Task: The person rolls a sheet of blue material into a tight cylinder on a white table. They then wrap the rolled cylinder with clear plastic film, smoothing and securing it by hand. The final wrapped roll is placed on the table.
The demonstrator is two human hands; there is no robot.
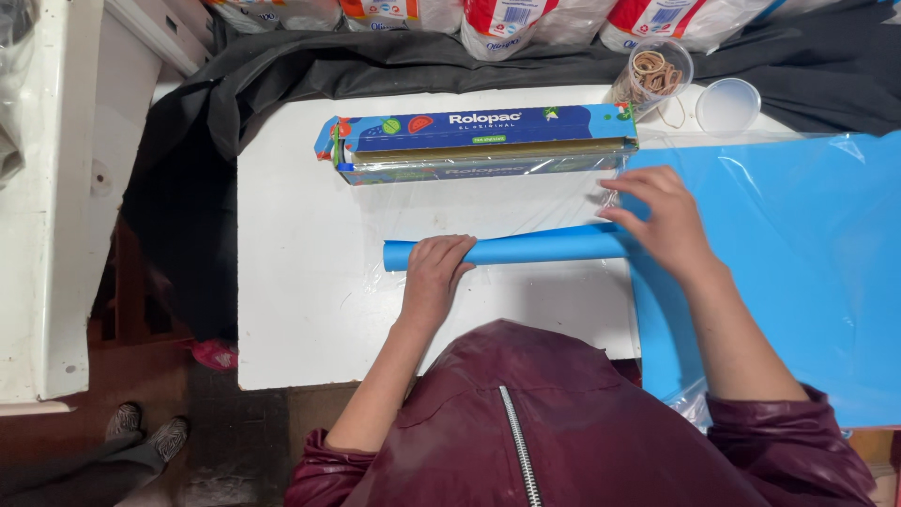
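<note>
Head cam: white table [300, 310] w/ big blue sheets [798, 272] on its right side, under clear plastic. Cling film box [479, 143], long & blue, lies across table's far part, film [488, 202] pulled out toward the person. Rolled blue sheet [535, 249] rests on that film, mid-table. Left hand [434, 274] lies palm-down over roll's left part, fingers curled on it; right hand [662, 221] presses roll's right end, fingers spread. Clear cup of rubber bands [655, 75] & its lid [728, 103] sit far right.
</note>
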